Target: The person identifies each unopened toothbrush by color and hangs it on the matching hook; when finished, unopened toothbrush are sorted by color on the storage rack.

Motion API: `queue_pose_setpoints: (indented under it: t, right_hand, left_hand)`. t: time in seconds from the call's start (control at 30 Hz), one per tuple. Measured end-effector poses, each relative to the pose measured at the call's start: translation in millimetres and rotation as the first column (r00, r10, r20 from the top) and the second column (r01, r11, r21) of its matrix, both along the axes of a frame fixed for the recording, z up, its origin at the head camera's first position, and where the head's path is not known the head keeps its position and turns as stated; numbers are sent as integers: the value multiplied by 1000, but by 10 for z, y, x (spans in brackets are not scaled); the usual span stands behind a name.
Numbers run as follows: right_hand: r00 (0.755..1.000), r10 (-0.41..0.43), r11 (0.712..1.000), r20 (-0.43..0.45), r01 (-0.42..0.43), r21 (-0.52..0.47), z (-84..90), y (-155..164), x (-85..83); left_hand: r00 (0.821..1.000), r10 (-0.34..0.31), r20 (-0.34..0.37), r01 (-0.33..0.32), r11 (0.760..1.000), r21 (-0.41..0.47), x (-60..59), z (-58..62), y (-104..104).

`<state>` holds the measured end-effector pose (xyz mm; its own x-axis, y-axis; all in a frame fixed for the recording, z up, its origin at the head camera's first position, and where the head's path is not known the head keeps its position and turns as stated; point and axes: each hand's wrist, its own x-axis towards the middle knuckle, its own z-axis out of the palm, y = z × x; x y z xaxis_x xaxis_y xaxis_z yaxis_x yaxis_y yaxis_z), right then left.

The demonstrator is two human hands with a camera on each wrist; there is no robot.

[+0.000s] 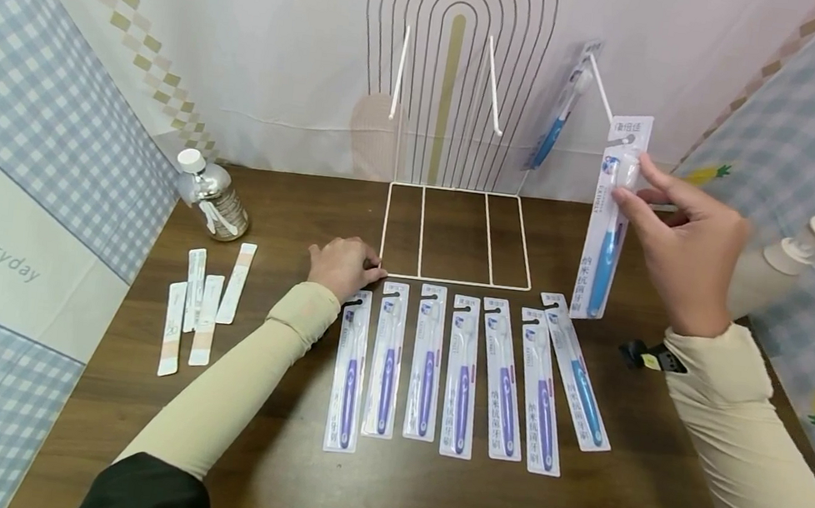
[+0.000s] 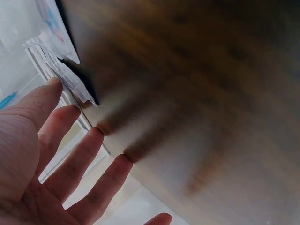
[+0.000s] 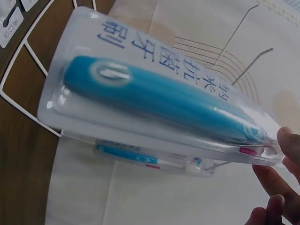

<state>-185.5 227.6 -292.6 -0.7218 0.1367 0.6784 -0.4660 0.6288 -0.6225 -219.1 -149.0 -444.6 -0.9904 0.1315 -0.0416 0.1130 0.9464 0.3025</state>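
My right hand (image 1: 696, 237) pinches a packaged blue toothbrush (image 1: 605, 260) between thumb and fingers, near the upper half of its card. The card's top is at the front end of the right hook (image 1: 602, 87); whether the hook passes through its hole I cannot tell. Farther back on that hook hangs another packaged blue toothbrush (image 1: 562, 121), also visible behind the held one in the right wrist view. My left hand (image 1: 342, 267) rests at the front left corner of the white wire rack (image 1: 450, 281), its fingers (image 2: 77, 161) fairly straight, fingertips against the base edge.
A row of packaged purple toothbrushes (image 1: 426, 382) lies before the rack, with one blue toothbrush (image 1: 584, 391) at its right end. Two other hooks (image 1: 494, 88) carry nothing. Sachets (image 1: 205, 319) and a capped bottle (image 1: 213, 198) are on the left; a pump bottle (image 1: 779, 267) stands right.
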Motion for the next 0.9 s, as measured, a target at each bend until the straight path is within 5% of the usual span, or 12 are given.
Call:
queue_pose_setpoints:
  t: [0.27, 0.6, 0.9]
  right_hand:
    - [997, -70, 997, 25, 71, -10, -223, -45, -551]
    - [980, -162, 987, 118, 163, -3, -192, -172, -1295]
    - [958, -208, 974, 199, 221, -44, -210, -214, -1607]
  left_hand:
    - [1000, 3, -1, -3, 1000, -7, 0, -1, -1]
    - [1000, 4, 8, -4, 1000, -8, -12, 5, -13]
    - [1000, 9, 0, -9, 1000, -12, -11, 0, -6]
